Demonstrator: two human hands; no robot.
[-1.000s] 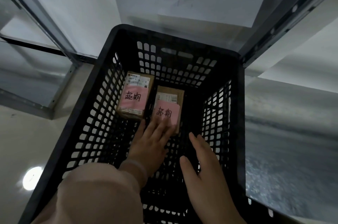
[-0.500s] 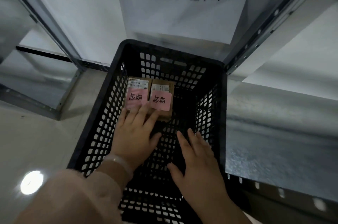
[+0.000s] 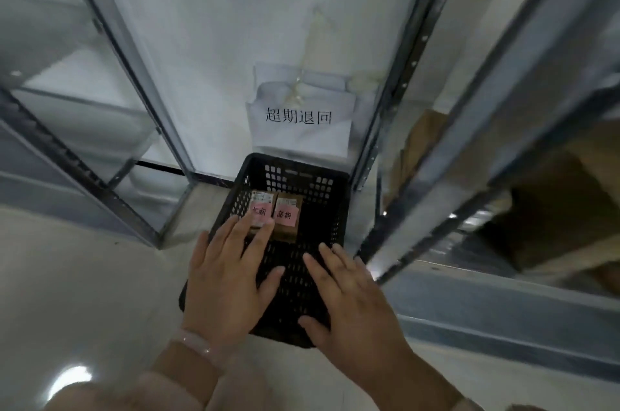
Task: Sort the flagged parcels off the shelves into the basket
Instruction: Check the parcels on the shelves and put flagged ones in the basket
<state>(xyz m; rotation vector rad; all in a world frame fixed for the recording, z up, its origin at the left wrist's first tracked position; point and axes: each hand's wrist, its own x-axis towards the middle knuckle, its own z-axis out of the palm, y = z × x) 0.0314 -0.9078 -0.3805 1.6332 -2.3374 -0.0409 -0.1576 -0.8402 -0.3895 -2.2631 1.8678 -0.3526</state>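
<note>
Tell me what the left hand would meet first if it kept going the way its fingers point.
Likely the left pink-flagged parcel in the black basket: the left hand is open, fingertips already overlapping its near edge. Depth is unclear, so it may pass above.

Black basket (image 3: 339, 209) sits on the floor (image 3: 67, 276) btwn two metal shelf frames, w/ two small parcels (image 3: 286, 219) side by side inside at its far end, each w/ a pink note on top. Left hand (image 3: 228, 279) and right hand (image 3: 352, 303) hover flat over the basket, fingers spread, holding nothing; left fingertips (image 3: 265, 229) overlap the left parcel (image 3: 261, 205). White paper sign (image 3: 298, 122) w/ black characters hangs on the wall behind.
</note>
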